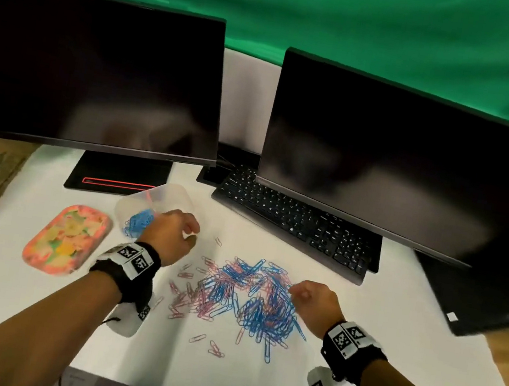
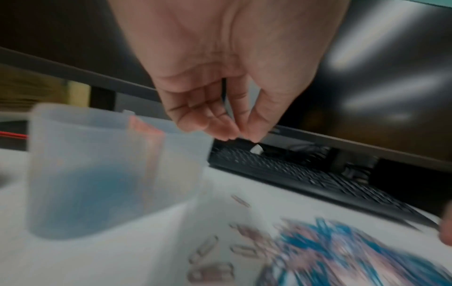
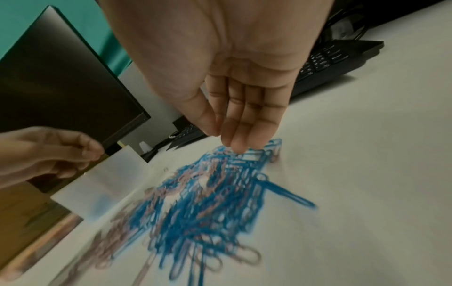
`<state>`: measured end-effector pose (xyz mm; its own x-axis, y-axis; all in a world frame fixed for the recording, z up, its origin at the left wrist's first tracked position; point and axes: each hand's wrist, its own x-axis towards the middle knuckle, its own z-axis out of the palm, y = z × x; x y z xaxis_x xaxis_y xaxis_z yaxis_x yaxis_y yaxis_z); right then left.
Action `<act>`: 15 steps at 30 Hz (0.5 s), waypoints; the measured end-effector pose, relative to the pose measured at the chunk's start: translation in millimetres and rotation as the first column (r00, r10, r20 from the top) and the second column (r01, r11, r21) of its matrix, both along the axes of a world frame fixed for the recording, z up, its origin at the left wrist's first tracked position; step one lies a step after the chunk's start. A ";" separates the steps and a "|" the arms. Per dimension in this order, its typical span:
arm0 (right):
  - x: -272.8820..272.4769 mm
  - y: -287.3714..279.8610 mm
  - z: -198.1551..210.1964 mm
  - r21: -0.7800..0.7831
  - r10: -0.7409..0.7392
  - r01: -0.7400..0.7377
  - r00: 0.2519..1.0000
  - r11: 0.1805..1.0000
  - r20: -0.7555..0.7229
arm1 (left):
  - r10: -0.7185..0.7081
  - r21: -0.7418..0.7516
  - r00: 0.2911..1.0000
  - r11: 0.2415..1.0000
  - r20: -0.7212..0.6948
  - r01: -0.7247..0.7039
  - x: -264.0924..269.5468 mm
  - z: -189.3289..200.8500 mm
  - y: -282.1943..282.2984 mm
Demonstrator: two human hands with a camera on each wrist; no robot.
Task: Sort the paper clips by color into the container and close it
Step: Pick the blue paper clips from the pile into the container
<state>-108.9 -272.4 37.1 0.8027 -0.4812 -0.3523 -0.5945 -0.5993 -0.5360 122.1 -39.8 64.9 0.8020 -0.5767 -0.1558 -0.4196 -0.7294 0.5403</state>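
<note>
A translucent container (image 1: 176,197) (image 2: 97,164) stands behind my left hand (image 1: 192,233), with blue clips (image 1: 138,223) in its near-left compartment. In the left wrist view my left hand (image 2: 240,138) hangs just right of the container's rim; its fingers (image 2: 220,125) are nearly straight, tips close together, nothing seen between them. A mixed pile of blue and pink paper clips (image 1: 241,296) (image 3: 200,203) lies on the white table. My right hand (image 1: 296,293) (image 3: 220,139) reaches down at the pile's far right edge, its straight fingertips (image 3: 238,147) touching blue clips, thumb close beside.
The flowered lid (image 1: 68,239) lies left of the container. Two dark monitors (image 1: 93,69) (image 1: 399,168) and a black keyboard (image 1: 295,222) stand behind the work area. Stray pink clips (image 1: 213,348) lie toward the table's front edge.
</note>
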 end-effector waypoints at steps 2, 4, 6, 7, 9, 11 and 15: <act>-8.1 4.9 -8.0 -0.007 0.032 -0.032 0.999 0.999 0.006 | -0.073 0.006 0.996 0.997 -0.048 0.074 -20.7 -9.1 -13.8; -15.1 8.9 -15.0 0.028 -0.001 0.001 1.000 1.000 0.007 | -0.109 0.070 0.990 0.991 -0.090 0.116 -37.0 -19.7 -24.1; -21.4 11.8 -18.0 0.061 -0.034 0.033 0.999 0.998 0.019 | -0.115 0.166 0.986 0.977 -0.117 0.133 -48.6 -30.4 -31.0; -24.1 13.1 -18.5 0.073 -0.041 0.040 0.999 0.997 0.023 | -0.105 0.208 0.986 0.969 -0.128 0.130 -53.1 -34.5 -33.0; -29.9 13.0 -20.9 0.064 -0.038 0.036 0.999 0.997 0.023 | -0.086 0.282 0.986 0.951 -0.145 0.125 -60.9 -42.5 -35.8; -32.9 11.7 -23.2 0.052 -0.029 0.028 0.999 0.998 0.023 | -0.102 0.352 0.983 0.924 -0.150 0.150 -66.3 -50.3 -36.1; -27.1 8.0 -25.7 0.055 -0.019 0.018 1.000 0.998 0.014 | -0.141 0.390 0.983 0.903 -0.120 0.177 -72.5 -57.6 -34.0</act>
